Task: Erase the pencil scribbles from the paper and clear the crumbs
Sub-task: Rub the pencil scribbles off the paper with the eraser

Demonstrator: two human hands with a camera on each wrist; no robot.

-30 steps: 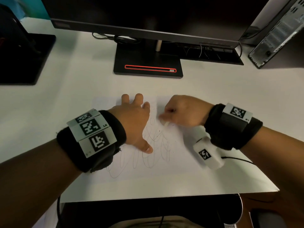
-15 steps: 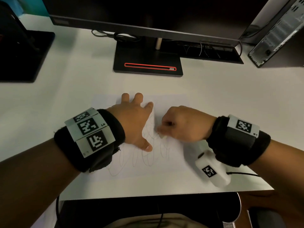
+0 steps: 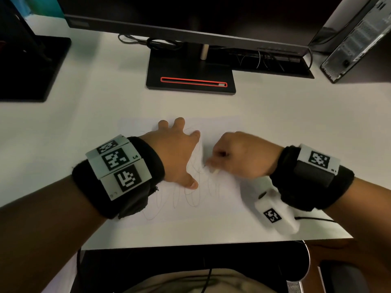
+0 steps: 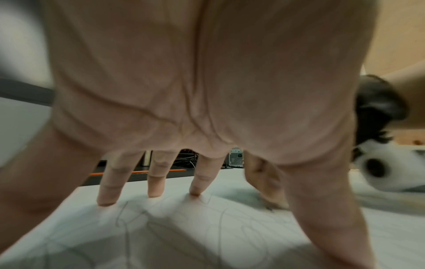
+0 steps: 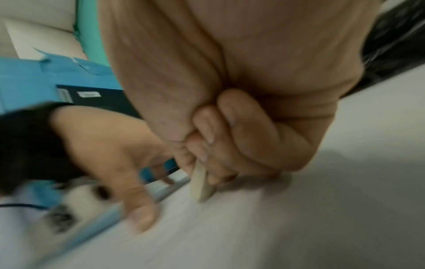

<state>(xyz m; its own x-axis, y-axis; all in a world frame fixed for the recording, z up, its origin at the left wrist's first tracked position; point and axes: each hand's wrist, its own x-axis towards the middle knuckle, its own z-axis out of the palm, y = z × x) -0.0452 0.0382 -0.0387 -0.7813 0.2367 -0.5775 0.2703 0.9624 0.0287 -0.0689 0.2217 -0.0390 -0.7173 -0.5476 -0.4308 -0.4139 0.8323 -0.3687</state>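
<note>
- A pale, flat eraser [image 5: 201, 183] is pinched between the thumb and curled fingers [image 5: 232, 127] of the right hand [image 3: 241, 155]; its lower end is pressed onto the paper [image 3: 222, 208].
- In the head view only a small pale tip of the eraser [image 3: 215, 171] is seen under the closed fist, just right of the left thumb.
- The fingers [image 4: 108, 183] of the left hand [image 3: 175, 153] are held straight and spread, with their tips planted on the sheet; nothing is gripped by them.
- The left thumb is stretched toward the near edge, also touching the sheet, so the paper is pinned flat by that hand.
- Looping pencil scribbles [image 3: 190, 195] are drawn across the middle of the sheet, between and in front of the two hands; more lines [image 4: 128, 218] are seen under the left palm.
- Whether crumbs lie on the paper cannot be told, as the views are blurred.
- The paper is laid on a white desk [image 3: 84, 127], near its front edge.
- Black bands with printed markers are worn on both wrists.
- A monitor stand [image 3: 190, 72] is set behind the sheet, well apart from it, with a computer case [image 3: 357, 39] at far right.
</note>
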